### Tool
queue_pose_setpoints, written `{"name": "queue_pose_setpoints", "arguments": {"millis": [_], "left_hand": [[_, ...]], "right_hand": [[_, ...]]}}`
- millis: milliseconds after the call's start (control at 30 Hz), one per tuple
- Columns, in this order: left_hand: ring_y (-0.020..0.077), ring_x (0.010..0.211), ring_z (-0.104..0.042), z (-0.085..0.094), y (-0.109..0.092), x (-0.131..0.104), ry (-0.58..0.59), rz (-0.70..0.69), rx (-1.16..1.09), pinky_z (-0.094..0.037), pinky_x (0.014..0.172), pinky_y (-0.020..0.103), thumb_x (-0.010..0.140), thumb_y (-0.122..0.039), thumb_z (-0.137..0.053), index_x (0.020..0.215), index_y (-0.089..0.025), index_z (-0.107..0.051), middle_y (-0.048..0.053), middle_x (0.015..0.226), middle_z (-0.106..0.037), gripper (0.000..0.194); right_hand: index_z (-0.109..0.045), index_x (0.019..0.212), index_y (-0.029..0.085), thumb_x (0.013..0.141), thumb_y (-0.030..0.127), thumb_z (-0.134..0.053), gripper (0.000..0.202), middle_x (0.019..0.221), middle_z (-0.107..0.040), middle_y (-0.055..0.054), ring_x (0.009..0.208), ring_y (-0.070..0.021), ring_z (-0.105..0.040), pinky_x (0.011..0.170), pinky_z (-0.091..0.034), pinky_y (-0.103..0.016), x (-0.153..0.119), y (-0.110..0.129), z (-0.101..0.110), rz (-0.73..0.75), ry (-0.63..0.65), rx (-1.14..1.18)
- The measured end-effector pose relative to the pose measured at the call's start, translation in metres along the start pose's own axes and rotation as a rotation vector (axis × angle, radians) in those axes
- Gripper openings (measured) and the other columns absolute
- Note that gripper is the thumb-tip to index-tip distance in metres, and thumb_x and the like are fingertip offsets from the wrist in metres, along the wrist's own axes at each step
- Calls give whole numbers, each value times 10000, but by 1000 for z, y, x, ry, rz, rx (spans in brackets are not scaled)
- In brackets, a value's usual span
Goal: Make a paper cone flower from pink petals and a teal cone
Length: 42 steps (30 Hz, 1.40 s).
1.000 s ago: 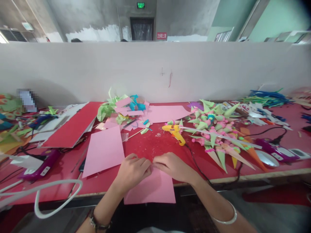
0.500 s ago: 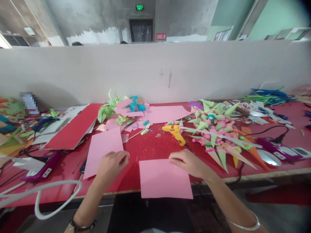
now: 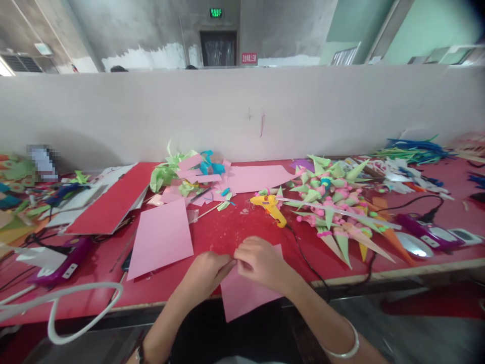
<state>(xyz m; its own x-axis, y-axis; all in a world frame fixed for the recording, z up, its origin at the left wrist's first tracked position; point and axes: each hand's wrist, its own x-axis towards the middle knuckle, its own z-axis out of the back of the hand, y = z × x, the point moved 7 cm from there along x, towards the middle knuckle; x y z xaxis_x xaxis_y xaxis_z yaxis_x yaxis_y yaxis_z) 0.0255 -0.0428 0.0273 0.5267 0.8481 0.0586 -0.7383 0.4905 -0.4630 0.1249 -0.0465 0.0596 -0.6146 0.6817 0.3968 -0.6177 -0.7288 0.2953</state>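
A sheet of pink paper [image 3: 246, 298] hangs tilted over the table's front edge, its lower part above my lap. My left hand [image 3: 208, 275] is closed in a pinch at the sheet's upper left corner. Right beside it, my right hand [image 3: 263, 263] has its fingers curled closed on the sheet's top edge, fingertips meeting those of the left. The hands cover that corner, so the exact grip is partly hidden. A second pink sheet [image 3: 161, 237] lies flat on the red table [image 3: 227, 227] to the left.
Beyond my hands lies a yellow glue gun [image 3: 271, 207] with its cord trailing to the front edge. Many paper cones [image 3: 341, 202] are piled at right, near a purple power strip [image 3: 428, 232]. Paper scraps [image 3: 200, 174] and a red board [image 3: 113, 199] lie at back left.
My left hand has moved right to the pink sheet, and my right hand has moved left to meet it. The sheet has turned and tilted. The view has shifted slightly.
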Motion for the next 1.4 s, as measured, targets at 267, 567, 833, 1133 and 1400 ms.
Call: {"name": "queue_pose_setpoints", "arguments": {"millis": [267,567,833,1133,1400], "left_hand": [[71,469,-334,14,-1,-6,7,-28,-91,-209,473,207,879,-356,-314,541,-147,-410,-43,491,-354,409],[79,472,-332,23,13,-10,24,28,-25,-207,480,211,872,-363,-310,563,-146,-475,-40,494,-362,412],[89,461,-408,23,12,-8,23,9,138,-218,473,218,875,-336,-327,588,-156,-552,-19,495,-507,406],[155,611,-566,24,-13,3,-165,-137,409,-357,677,307,821,-185,-436,748,-184,-596,10,668,-641,176],[120,465,-474,16,-29,4,-333,-237,441,-341,535,261,769,-120,-421,618,-165,-496,-16,536,-545,174]], "right_hand": [[-485,528,174,638,76,-458,150,485,-451,40,502,-86,-349,533,-238,-216,-8,-18,6,-65,-75,8],[-530,598,176,713,86,-442,170,563,-524,0,568,-115,-450,577,-299,-224,-30,-61,34,-300,-151,-180],[-581,810,195,863,260,-421,181,768,-619,-18,722,-129,-546,634,-347,-217,-17,-30,9,-190,115,95],[-545,799,180,881,244,-386,189,690,-615,-17,654,-136,-563,538,-261,-225,-7,-21,-8,-265,219,-13],[-552,830,174,856,234,-432,136,720,-638,-31,678,-150,-593,541,-298,-208,-4,-14,-13,-283,206,153]]}}
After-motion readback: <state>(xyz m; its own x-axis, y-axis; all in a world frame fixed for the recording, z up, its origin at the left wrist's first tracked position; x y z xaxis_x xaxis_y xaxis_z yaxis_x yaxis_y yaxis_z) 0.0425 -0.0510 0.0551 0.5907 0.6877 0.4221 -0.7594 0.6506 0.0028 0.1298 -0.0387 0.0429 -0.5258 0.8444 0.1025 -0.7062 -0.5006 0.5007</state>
